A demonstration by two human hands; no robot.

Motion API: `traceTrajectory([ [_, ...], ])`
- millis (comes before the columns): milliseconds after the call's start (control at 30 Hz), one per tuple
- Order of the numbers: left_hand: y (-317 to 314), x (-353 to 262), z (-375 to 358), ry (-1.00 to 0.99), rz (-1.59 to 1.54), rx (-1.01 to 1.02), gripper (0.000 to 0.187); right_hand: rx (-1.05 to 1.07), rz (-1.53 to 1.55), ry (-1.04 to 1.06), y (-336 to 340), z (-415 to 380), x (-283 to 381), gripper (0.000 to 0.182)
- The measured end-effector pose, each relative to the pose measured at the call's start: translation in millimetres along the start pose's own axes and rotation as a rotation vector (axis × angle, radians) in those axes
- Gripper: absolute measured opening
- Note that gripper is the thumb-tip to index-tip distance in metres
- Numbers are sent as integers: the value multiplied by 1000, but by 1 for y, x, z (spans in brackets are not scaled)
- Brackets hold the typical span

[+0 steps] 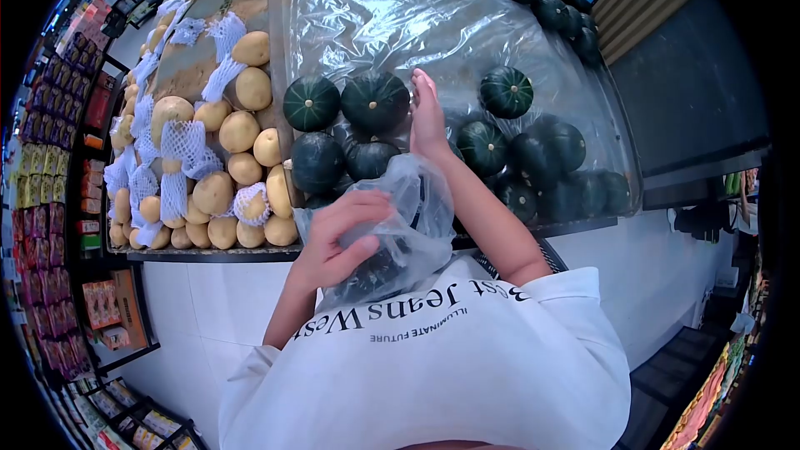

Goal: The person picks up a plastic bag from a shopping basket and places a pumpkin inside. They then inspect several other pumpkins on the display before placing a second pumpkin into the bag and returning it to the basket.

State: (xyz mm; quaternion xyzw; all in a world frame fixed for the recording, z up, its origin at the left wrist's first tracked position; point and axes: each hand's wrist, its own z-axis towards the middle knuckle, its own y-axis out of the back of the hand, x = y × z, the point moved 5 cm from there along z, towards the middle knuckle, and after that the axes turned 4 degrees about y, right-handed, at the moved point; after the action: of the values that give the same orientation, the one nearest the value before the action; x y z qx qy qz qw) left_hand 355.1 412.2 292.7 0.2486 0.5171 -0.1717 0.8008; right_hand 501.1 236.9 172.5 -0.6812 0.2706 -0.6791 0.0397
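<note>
My left hand (346,233) is curled on a clear plastic bag (425,192) held close to my chest. Something dark shows through the bag's lower part. My right hand (427,112) reaches past the bag, fingers stretched out and pressed together, with its palm side right beside a dark green kabocha squash (375,102). Another kabocha squash (312,103) sits just left of that one, and more lie in the row nearer me, partly covered by the bag.
Clear plastic sheeting (375,17) covers the sloped display. Right of my forearm lie several squashes, one kabocha (507,92) set apart. Yellow-skinned round produce (240,132), some in white foam nets (183,140), fills the left side. Packaged-goods shelves (50,242) stand far left.
</note>
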Motion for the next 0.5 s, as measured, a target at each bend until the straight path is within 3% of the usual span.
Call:
traceTrajectory([
  [100, 26, 0, 7, 12, 43, -161, 42, 143, -161, 87, -7, -15, 40, 52],
  [200, 56, 2, 37, 128, 157, -326, 45, 345, -800, 341, 0, 6, 61, 56],
  [233, 62, 8, 53, 123, 255, -309, 45, 347, -972, 408, 3, 16, 61, 57],
  [333, 74, 36, 106, 92, 591, -173, 45, 275, -1292, 265, 11, 40, 48, 62],
  [400, 78, 68, 139, 123, 816, -66, 48, 309, -1480, 301, 9, 42, 40, 66],
  [500, 81, 112, 167, 229, 1095, 67, 53, 296, -1484, 329, 6, 39, 38, 66],
])
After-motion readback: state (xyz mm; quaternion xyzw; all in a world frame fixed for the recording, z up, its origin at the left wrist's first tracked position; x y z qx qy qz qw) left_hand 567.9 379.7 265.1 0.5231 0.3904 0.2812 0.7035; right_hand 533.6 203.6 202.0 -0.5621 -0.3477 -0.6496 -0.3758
